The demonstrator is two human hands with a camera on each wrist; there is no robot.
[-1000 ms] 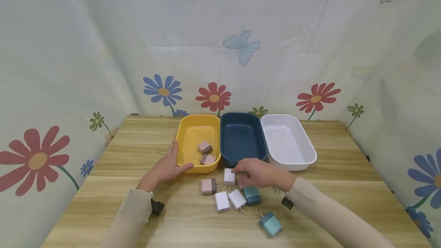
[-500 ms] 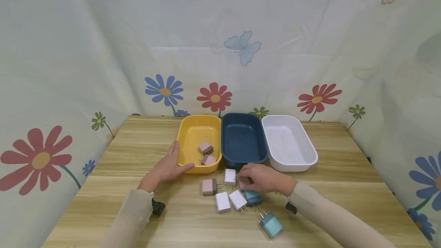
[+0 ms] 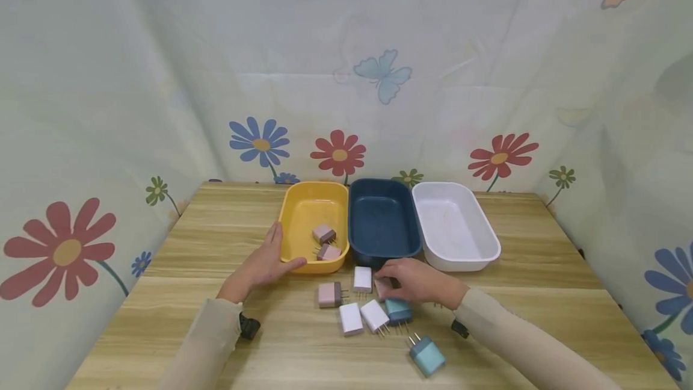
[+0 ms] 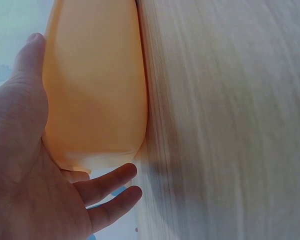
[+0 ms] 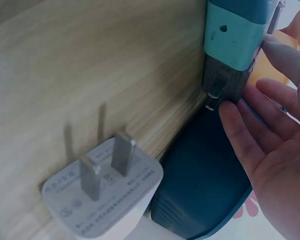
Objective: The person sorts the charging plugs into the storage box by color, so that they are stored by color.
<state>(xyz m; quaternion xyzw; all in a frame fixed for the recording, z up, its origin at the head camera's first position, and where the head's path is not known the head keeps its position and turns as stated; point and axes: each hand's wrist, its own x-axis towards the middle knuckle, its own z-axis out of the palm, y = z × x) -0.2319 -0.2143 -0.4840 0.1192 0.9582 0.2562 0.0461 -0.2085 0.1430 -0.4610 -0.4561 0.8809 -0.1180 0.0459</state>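
Plug [image 3: 381, 288] (pink) is in right hand [image 3: 415, 280], left hand [image 3: 264, 265] touching yellow tray [image 3: 310, 212].

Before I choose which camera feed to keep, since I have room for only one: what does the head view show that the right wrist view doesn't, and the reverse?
Only the head view shows the two pink chargers inside the yellow tray and the backdrop's blue butterfly.

Only the right wrist view shows printed lettering on a white charger's pronged face.

Both show the right hand's fingers, a teal charger, the dark blue tray and part of the yellow tray.
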